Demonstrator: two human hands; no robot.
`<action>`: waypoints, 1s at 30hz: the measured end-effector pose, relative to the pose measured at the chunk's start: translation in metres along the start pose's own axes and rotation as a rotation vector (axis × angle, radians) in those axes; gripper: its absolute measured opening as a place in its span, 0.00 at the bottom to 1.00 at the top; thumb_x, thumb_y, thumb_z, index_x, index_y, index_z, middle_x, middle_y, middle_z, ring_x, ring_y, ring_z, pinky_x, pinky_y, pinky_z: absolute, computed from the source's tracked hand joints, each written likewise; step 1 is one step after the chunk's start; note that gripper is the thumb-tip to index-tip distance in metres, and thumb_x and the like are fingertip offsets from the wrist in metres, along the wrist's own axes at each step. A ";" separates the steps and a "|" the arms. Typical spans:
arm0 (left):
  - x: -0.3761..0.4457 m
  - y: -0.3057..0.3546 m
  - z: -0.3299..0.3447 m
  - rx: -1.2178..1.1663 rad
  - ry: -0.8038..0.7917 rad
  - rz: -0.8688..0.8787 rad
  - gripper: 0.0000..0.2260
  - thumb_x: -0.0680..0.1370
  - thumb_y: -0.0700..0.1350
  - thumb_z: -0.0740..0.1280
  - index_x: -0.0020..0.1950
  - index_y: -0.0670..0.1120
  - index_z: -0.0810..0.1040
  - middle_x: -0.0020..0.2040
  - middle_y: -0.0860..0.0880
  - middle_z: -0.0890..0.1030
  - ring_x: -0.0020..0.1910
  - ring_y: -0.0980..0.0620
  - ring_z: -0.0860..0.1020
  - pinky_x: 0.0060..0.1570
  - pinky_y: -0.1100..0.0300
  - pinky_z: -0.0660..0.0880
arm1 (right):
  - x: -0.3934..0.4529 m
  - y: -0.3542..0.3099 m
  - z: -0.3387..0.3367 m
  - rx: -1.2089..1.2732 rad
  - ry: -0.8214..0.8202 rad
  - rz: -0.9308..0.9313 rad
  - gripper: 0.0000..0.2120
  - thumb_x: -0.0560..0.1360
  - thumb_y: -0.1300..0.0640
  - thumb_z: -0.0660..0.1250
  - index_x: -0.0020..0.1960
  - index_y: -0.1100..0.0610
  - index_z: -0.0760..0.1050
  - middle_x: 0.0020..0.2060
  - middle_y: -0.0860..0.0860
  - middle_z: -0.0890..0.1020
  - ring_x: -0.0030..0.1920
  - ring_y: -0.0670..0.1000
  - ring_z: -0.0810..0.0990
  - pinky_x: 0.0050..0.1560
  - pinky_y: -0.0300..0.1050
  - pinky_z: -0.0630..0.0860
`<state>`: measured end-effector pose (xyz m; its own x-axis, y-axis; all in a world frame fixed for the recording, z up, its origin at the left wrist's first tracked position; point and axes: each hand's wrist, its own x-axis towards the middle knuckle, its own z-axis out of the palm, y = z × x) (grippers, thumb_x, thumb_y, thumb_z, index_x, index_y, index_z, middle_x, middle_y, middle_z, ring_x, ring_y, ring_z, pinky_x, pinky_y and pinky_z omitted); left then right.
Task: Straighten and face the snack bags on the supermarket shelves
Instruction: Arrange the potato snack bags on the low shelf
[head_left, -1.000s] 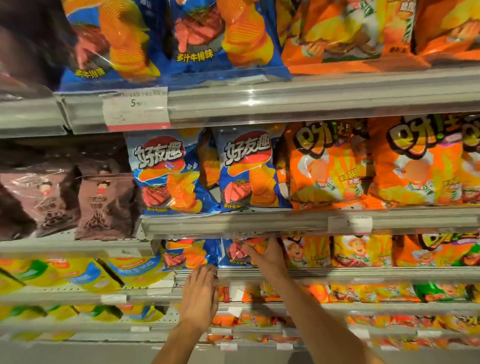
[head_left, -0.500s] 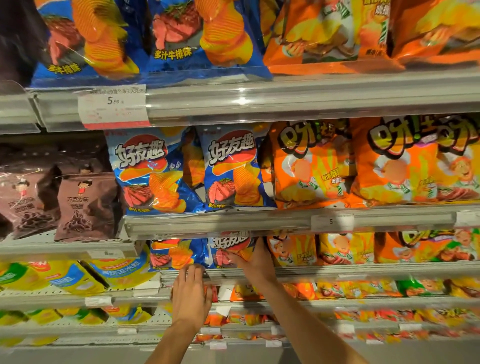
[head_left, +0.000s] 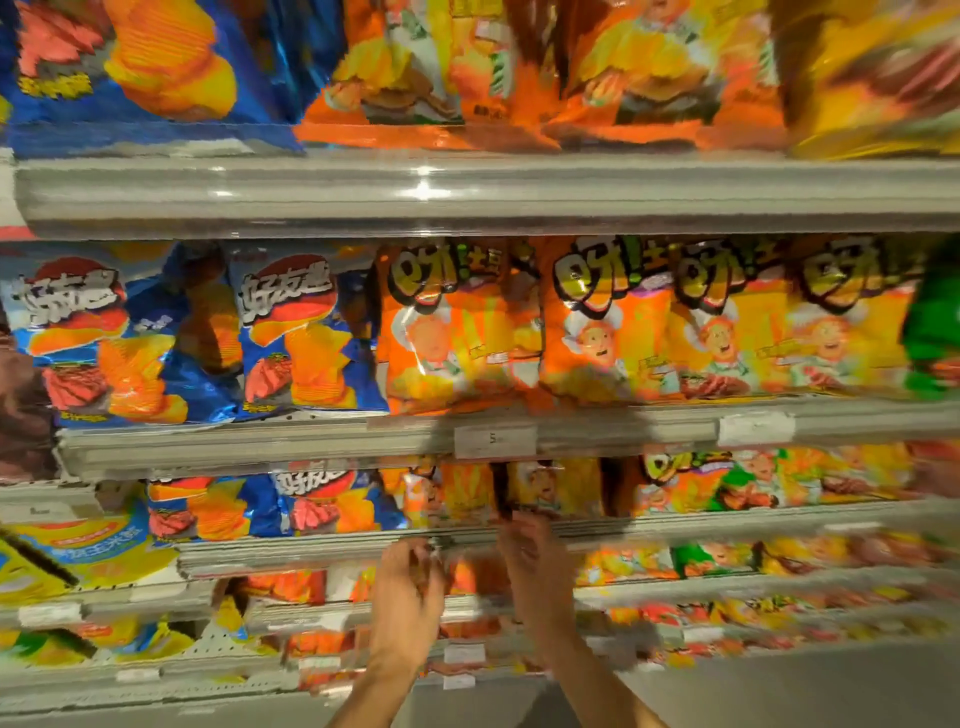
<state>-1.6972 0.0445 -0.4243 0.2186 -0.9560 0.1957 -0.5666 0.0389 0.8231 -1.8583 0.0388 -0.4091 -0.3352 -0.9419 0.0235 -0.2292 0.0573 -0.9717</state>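
Your left hand (head_left: 408, 587) is raised in front of the third shelf's front rail (head_left: 322, 551), fingertips at the rail's lower lip; motion blur hides whether those fingers are curled or straight, so you cannot tell its grip. Your right hand (head_left: 535, 561), just to the right of it, reaches a little higher, with its fingertips at the bottom edge of a small orange snack bag (head_left: 553, 488) standing on that shelf; whether it pinches the bag or only touches it is too smeared to tell.

Left of that bag stands another small orange bag (head_left: 447, 493), then a blue crinkle-chip bag (head_left: 327, 501) and a second blue one (head_left: 197, 506). To the right are orange-and-green bags (head_left: 727, 480).

On the shelf above, two large blue chip bags (head_left: 306, 332) stand at left, facing forward, with a row of large orange bags (head_left: 462, 322) running right and a green bag (head_left: 935, 332) at the far right edge. A price tag (head_left: 493, 440) sits on that shelf's rail. The top shelf carries more blue and orange bags (head_left: 649, 67). Yellow bags (head_left: 78, 551) lie low on the left.
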 end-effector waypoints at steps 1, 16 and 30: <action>-0.004 0.013 0.015 -0.046 -0.010 -0.009 0.05 0.79 0.42 0.64 0.45 0.51 0.73 0.39 0.52 0.77 0.40 0.55 0.76 0.39 0.56 0.71 | 0.006 0.006 -0.022 0.021 0.041 0.008 0.07 0.77 0.60 0.73 0.53 0.51 0.79 0.40 0.42 0.85 0.43 0.38 0.83 0.45 0.36 0.79; -0.007 0.120 0.132 -0.055 0.057 -0.103 0.21 0.77 0.44 0.72 0.67 0.38 0.74 0.61 0.40 0.77 0.60 0.40 0.76 0.62 0.43 0.73 | 0.079 0.063 -0.226 -0.156 0.232 -0.032 0.23 0.74 0.54 0.77 0.66 0.59 0.76 0.59 0.53 0.82 0.58 0.53 0.81 0.61 0.56 0.78; 0.073 0.118 0.132 -0.138 -0.276 -0.223 0.32 0.64 0.46 0.83 0.59 0.52 0.67 0.50 0.57 0.75 0.52 0.55 0.74 0.58 0.57 0.70 | 0.173 0.065 -0.226 -0.063 -0.247 0.029 0.49 0.53 0.36 0.84 0.69 0.44 0.69 0.62 0.41 0.78 0.62 0.36 0.75 0.66 0.39 0.71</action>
<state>-1.8525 -0.0593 -0.3829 0.0919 -0.9870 -0.1319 -0.4131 -0.1583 0.8968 -2.1378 -0.0457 -0.4145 -0.1108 -0.9914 -0.0701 -0.2816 0.0989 -0.9544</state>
